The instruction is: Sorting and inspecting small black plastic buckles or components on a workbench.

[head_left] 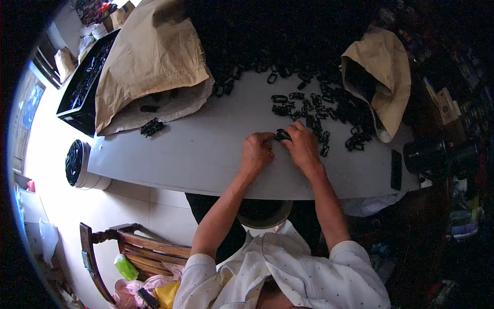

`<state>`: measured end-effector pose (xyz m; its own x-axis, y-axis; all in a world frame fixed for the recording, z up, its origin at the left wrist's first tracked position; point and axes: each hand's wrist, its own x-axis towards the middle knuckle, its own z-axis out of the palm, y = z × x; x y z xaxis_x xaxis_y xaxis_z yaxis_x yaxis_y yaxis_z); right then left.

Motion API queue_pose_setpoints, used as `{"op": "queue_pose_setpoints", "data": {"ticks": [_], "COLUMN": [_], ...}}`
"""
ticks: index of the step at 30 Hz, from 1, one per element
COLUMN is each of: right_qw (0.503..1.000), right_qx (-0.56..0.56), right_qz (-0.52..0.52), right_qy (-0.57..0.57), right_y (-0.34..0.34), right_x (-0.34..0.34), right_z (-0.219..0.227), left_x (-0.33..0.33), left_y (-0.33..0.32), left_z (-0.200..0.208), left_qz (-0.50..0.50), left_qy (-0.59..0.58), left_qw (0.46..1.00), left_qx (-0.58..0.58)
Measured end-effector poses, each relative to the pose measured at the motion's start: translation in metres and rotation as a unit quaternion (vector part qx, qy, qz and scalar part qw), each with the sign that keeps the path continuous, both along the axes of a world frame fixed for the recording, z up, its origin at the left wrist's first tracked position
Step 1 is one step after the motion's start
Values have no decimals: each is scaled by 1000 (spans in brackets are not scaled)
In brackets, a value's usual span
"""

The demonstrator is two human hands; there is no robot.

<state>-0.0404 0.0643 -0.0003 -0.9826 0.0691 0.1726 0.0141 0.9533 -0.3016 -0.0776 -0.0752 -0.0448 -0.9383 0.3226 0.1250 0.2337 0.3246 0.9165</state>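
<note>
Over the grey table, my two hands meet at a small black oblong part that looks like plastic. My right hand pinches it between thumb and fingers. My left hand is closed, with its fingertips at the part's left end. Just beyond my hands lies a loose heap of similar black parts, several of them oblong frames with open middles. A larger, dark pile of them rises at the back, where shadow hides its detail.
A big brown paper sack lies open-mouthed at left, a black clump before it. Another paper sack stands at right, near a black bar. Beyond the left edge are a black crate, a lined bucket and a wooden chair.
</note>
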Motion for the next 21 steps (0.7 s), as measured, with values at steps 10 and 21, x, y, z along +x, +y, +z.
{"op": "queue_pose_setpoints", "data": {"ticks": [10, 21], "right_qw": [1000, 999], "right_qx": [29, 16], "right_qz": [7, 29], "right_qy": [-1, 15], "right_y": [-6, -9], "right_x": [3, 9], "right_z": [1, 1], "left_x": [0, -1], "left_y": [-1, -1], "left_z": [1, -7], "left_qz": [-16, -12], "left_qy": [3, 44], "left_qw": [1000, 999], "left_qx": [-5, -12]}}
